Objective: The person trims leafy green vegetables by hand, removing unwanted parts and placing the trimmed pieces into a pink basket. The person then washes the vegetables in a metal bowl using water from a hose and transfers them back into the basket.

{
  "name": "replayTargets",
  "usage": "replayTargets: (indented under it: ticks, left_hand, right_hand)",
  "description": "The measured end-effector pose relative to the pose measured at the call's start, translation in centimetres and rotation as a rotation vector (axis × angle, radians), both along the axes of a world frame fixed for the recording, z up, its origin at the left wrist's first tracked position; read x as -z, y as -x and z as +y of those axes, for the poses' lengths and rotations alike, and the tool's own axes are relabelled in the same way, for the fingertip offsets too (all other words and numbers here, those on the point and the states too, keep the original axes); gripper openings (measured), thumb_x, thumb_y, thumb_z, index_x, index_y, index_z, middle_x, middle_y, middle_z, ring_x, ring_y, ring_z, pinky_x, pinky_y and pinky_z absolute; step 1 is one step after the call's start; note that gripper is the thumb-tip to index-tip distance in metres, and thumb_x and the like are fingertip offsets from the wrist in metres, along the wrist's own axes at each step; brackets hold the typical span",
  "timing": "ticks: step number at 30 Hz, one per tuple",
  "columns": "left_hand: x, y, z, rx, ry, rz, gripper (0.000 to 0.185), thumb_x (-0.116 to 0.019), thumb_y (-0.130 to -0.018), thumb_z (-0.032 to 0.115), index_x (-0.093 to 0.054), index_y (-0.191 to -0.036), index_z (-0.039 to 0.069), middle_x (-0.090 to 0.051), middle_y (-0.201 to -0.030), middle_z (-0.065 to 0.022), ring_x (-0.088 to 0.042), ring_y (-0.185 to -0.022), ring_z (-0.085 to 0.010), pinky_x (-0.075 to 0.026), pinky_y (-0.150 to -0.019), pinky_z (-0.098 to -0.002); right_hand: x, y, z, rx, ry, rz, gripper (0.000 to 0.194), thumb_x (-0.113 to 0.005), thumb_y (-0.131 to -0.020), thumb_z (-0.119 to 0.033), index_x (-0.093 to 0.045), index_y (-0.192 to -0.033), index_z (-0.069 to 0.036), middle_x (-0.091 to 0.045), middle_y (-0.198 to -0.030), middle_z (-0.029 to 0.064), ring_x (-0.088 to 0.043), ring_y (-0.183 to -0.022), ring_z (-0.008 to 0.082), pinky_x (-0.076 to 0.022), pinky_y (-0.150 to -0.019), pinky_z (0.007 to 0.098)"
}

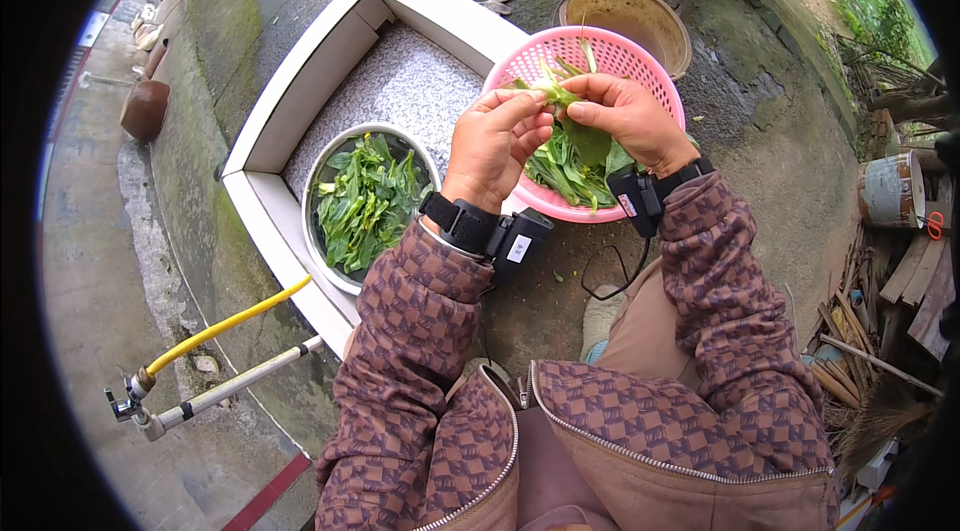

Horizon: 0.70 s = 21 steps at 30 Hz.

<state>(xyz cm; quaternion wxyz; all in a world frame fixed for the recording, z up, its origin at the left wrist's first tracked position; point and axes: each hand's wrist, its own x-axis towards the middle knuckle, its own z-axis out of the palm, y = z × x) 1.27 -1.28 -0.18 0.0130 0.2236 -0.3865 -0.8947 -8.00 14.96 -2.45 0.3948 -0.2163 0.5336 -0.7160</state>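
Over a pink perforated plastic basket (517, 62) of leafy greens (559, 169), my left hand (499, 137) and my right hand (630, 118) meet at one leafy green stalk (555, 90). The left thumb and fingers pinch its pale end, while the right thumb and fingers grip it from the other side. A broad leaf hangs from the stalk below the right hand. To the left, a round metal basin (309, 219) holds more picked greens (367, 201), some with yellow buds. Both wrists carry black straps with small devices.
The basin stands inside a white-tiled sink (300, 73) with a speckled floor. Behind the basket is a bucket (682, 43) with a dirty inside. A tap (135, 396) with a yellow hose (225, 324) stands lower left. Firewood (847, 328) and a paint-stained bucket (889, 189) lie at right.
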Motion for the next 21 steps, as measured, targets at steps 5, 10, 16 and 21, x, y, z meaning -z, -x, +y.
replayTargets:
  ticks: [5,10,16,21]
  left_hand:
    - [0.1,0.0,0.5,-0.047,0.060,0.181,0.013,-0.064,-0.081,0.001,-0.054,-0.090,-0.001,-0.063,-0.083,-0.0090,-0.062,-0.068,-0.0142,-0.053,-0.061,-0.0230]
    - [0.1,-0.1,1.4,-0.168,0.831,0.448,0.010,-0.065,-0.080,0.000,-0.056,-0.083,-0.001,-0.063,-0.083,-0.0067,-0.062,-0.069,-0.0135,-0.050,-0.061,-0.0238]
    - [0.3,-0.2,1.3,-0.248,1.707,0.817,0.017,-0.069,-0.068,-0.005,-0.057,-0.078,0.002,-0.061,-0.077,-0.0108,-0.061,-0.069,-0.0244,-0.050,-0.062,-0.0303]
    - [0.4,-1.8,1.8,-0.073,1.659,0.753,0.016,-0.067,-0.068,-0.001,-0.053,-0.075,0.004,-0.061,-0.079,-0.0088,-0.059,-0.069,-0.0265,-0.049,-0.059,-0.0335]
  right_hand:
    - [0.7,0.1,-0.7,-0.147,0.262,-0.430,0.027,-0.052,-0.092,-0.015,-0.054,-0.115,0.000,-0.060,-0.090,0.0037,-0.056,-0.074,0.0102,-0.0490,-0.067,0.0233]
    - [0.6,-0.4,-0.9,-0.178,0.330,-0.650,0.026,-0.050,-0.093,-0.021,-0.054,-0.112,-0.004,-0.059,-0.086,0.0049,-0.054,-0.071,0.0119,-0.0472,-0.063,0.0249]
    - [0.0,-1.3,-1.2,0.003,0.227,-0.604,0.024,-0.056,-0.090,-0.026,-0.058,-0.105,-0.007,-0.061,-0.084,0.0024,-0.057,-0.066,0.0121,-0.0485,-0.059,0.0258]
    - [0.1,1.6,0.5,0.232,0.312,-0.543,0.023,-0.055,-0.090,-0.025,-0.060,-0.102,-0.005,-0.063,-0.088,0.0041,-0.061,-0.076,0.0141,-0.0508,-0.066,0.0301]
